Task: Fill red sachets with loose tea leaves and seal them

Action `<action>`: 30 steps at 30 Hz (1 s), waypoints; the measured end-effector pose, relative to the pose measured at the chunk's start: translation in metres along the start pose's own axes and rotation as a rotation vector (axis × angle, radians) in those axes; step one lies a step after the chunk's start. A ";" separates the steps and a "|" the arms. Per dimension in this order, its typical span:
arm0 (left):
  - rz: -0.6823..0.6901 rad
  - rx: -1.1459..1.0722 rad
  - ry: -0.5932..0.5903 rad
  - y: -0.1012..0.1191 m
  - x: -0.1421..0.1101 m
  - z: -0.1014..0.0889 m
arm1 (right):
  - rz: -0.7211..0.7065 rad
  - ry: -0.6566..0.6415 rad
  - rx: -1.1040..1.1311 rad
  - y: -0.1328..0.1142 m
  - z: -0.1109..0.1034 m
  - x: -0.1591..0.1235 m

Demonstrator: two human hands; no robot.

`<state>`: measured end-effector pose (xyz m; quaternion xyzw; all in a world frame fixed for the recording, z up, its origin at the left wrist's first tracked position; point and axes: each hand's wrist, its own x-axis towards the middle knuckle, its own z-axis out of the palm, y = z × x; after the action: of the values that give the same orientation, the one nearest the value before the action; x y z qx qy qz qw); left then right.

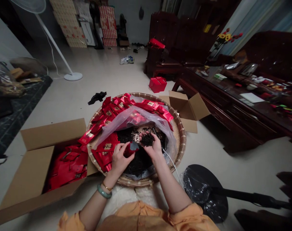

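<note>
Over a round bamboo tray (181, 136), centre of the field: the left hand (118, 158) pinches a small red sachet (129, 150) between thumb and fingertips, its long axis running roughly left to right, with a dark end toward the right hand (153, 149). That hand, its fingers pressed together, holds dark loose leaves (147, 140) just far and right of the sachet, with a narrow gap between them. Below lies a heap of leaves (138, 162) within a clear plastic liner (133, 117). More red sachets (104, 149) cover the tray's left and far parts; an open cardboard box (51, 134) overlaps its left rim.
</note>
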<state>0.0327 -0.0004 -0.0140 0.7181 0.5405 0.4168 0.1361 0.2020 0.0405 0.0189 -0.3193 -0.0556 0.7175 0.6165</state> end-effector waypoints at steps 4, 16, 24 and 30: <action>0.004 0.046 -0.015 0.006 0.004 0.005 | -0.128 -0.063 -0.053 -0.004 0.024 -0.015; -0.021 0.078 -0.015 0.007 0.006 0.010 | -0.426 -0.083 -0.478 0.014 0.037 -0.024; -0.042 0.073 -0.030 0.005 0.006 0.011 | -0.347 -0.255 -0.548 0.008 0.042 -0.032; -0.053 0.035 -0.011 0.002 0.007 0.009 | -0.316 -0.113 -0.794 -0.007 0.002 -0.023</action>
<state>0.0413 0.0073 -0.0157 0.7081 0.5656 0.3997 0.1374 0.2074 0.0214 0.0329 -0.4797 -0.4093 0.5536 0.5439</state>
